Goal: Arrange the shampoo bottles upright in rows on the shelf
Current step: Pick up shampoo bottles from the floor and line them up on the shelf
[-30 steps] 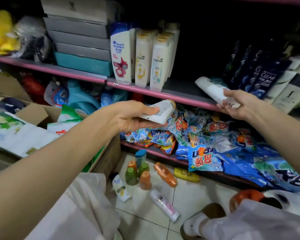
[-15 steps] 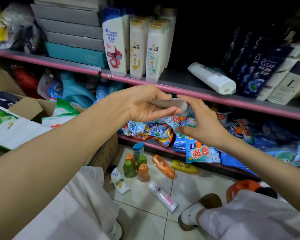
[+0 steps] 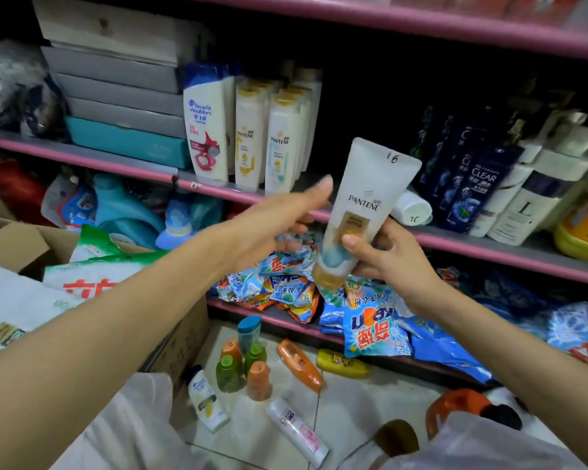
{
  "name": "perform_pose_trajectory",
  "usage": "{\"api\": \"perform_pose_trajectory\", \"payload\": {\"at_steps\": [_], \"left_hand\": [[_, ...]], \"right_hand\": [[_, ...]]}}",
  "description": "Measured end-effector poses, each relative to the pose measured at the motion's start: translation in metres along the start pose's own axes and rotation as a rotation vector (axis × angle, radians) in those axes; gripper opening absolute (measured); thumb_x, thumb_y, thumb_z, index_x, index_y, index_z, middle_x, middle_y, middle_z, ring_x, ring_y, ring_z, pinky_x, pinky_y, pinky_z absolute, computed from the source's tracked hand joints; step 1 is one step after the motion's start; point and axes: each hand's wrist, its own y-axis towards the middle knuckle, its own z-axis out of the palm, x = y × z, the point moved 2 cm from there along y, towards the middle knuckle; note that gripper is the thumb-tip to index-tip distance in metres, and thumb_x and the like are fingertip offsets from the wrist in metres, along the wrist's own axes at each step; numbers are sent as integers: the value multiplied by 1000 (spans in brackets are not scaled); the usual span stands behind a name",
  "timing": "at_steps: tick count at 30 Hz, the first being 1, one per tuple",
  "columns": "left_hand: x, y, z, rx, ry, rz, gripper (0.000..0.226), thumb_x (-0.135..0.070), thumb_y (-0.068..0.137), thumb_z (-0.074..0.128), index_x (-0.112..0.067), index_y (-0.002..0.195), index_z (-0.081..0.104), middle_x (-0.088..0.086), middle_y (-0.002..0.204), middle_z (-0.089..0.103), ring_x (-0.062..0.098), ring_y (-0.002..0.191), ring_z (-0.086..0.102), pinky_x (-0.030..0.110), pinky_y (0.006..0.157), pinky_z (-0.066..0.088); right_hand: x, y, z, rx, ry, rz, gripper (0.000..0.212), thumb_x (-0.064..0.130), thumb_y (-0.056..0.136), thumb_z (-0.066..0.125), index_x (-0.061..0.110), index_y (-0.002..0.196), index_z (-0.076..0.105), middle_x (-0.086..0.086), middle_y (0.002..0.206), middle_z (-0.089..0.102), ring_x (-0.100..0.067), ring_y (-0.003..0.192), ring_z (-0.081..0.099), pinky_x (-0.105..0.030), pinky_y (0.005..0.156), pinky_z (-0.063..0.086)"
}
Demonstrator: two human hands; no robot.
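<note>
My right hand (image 3: 386, 259) grips a white Pantene tube (image 3: 367, 201) near its gold cap, cap end down, in front of the pink-edged shelf (image 3: 489, 247). My left hand (image 3: 279, 215) hovers just left of the tube with fingers extended and holds nothing. A Head & Shoulders bottle (image 3: 206, 125) and rows of Pantene bottles (image 3: 263, 134) stand upright on the shelf. A white bottle (image 3: 411, 208) lies on its side behind the tube. Dark Clear bottles (image 3: 472, 184) lean at the right.
Grey and teal boxes (image 3: 116, 96) are stacked at the shelf's left. Detergent bags (image 3: 370, 320) fill the lower shelf. Several small bottles (image 3: 248, 364) stand or lie on the tiled floor. A cardboard box (image 3: 28, 242) with packets sits at the left.
The tube passed from my left hand to my right hand and was turned upright. My left hand let go and opened. The white bottle my right hand held now lies on the shelf.
</note>
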Motion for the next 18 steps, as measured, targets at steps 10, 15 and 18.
{"api": "perform_pose_trajectory", "payload": {"at_steps": [10,15,18], "left_hand": [[32,17,26,-132,342,162,36,-41,78,70,-27,109,59,-11,93,68,2,81,66,23,72,57],[26,35,22,-187,319,160,38,-40,78,70,-29,112,58,-13,100,66,2,90,64,30,82,55],[16,51,13,-257,310,171,45,-41,79,71,-25,118,56,-9,111,66,6,95,63,32,86,54]], "right_hand": [[22,8,4,127,186,107,31,14,87,66,9,116,58,-9,105,72,-22,91,72,-29,68,59],[26,29,2,46,90,84,29,13,80,73,14,107,61,-2,98,74,-15,87,72,-28,68,60],[28,57,-2,-83,-32,46,28,18,80,74,20,105,61,3,98,73,-15,91,70,-35,79,59]]}}
